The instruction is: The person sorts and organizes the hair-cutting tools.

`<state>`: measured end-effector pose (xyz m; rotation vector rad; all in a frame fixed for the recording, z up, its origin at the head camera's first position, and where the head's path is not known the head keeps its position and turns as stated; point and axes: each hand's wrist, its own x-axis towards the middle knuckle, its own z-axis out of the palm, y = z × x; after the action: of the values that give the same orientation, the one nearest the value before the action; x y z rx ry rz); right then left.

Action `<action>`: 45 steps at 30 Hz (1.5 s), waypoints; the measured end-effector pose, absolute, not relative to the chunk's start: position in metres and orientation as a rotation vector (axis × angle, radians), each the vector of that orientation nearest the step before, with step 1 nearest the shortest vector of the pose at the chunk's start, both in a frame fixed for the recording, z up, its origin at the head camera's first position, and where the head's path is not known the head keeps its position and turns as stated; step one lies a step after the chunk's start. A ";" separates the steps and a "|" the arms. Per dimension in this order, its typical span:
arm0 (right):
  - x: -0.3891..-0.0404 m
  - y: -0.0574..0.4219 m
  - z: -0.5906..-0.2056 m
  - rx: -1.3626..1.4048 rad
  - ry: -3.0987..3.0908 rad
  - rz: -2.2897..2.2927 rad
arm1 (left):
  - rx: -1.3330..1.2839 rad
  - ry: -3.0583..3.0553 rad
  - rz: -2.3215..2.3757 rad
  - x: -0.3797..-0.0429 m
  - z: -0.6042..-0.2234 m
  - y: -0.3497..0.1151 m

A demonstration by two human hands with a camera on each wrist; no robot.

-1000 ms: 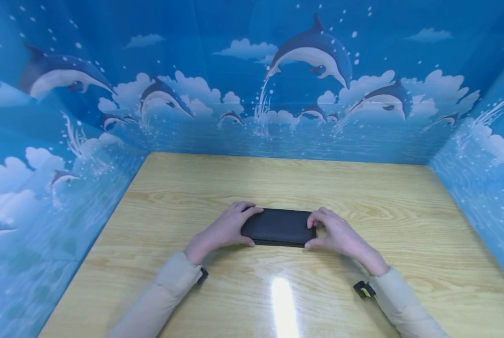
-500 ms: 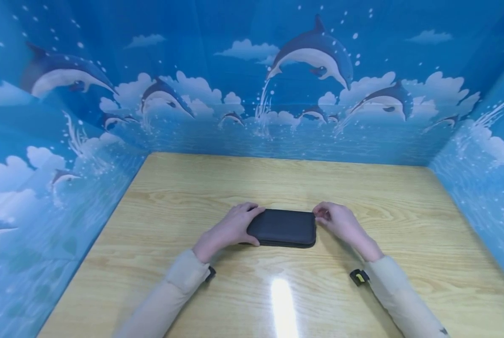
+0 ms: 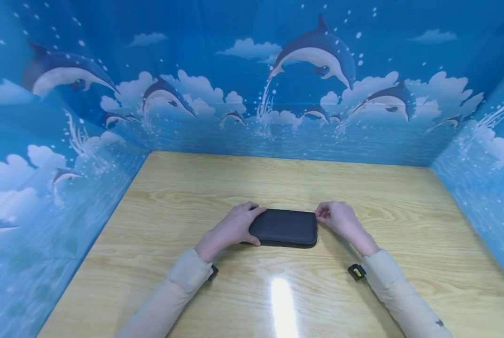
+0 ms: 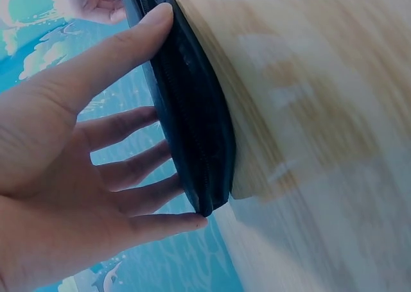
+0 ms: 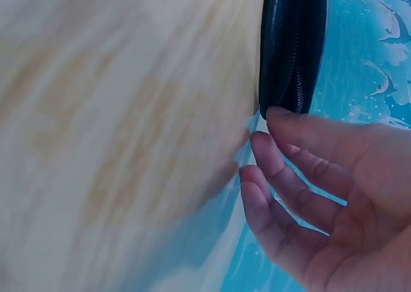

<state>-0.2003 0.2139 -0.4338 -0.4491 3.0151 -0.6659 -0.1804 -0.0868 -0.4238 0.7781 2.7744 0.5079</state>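
Observation:
A black zip-around wallet (image 3: 283, 228) lies on the wooden table, its long side running left to right. My left hand (image 3: 235, 225) grips its left end, thumb at the near edge and fingers at the far side. The zipper (image 4: 189, 122) runs along the wallet's edge under that thumb in the left wrist view. My right hand (image 3: 339, 219) is at the far right corner, thumb and forefinger pinched together there. In the right wrist view the thumb (image 5: 321, 135) meets the wallet's end beside the zipper teeth, and the other fingers curl loosely. Whatever lies between the fingertips is hidden.
The wood-grain table (image 3: 218, 180) is bordered at the back and both sides by a blue dolphin-print backdrop (image 3: 252, 80). A bright light reflection (image 3: 283, 305) shows on the tabletop in front. A dark wrist device (image 3: 356, 272) sits at the right sleeve.
My right hand has gone from spanning the wallet's right end to pinching at its far right corner. The wallet and my left hand have shifted slightly right.

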 end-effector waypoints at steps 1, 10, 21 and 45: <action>-0.200 0.215 -0.434 -0.454 3.016 -0.665 | 0.777 2.775 0.512 -0.181 -0.424 -0.087; -0.200 0.222 -0.433 -0.491 2.972 -0.683 | 0.768 2.771 0.489 -0.184 -0.422 -0.085; -0.196 0.225 -0.432 -0.553 2.971 -0.672 | 0.765 2.762 0.508 -0.185 -0.421 -0.084; -0.183 0.235 -0.431 -0.457 2.904 -0.702 | 0.756 2.769 0.532 -0.183 -0.422 -0.085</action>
<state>-0.1832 0.2354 -0.4314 -0.4567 2.9042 -0.7024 -0.1830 -0.0849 -0.4216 0.7556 2.7688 0.5320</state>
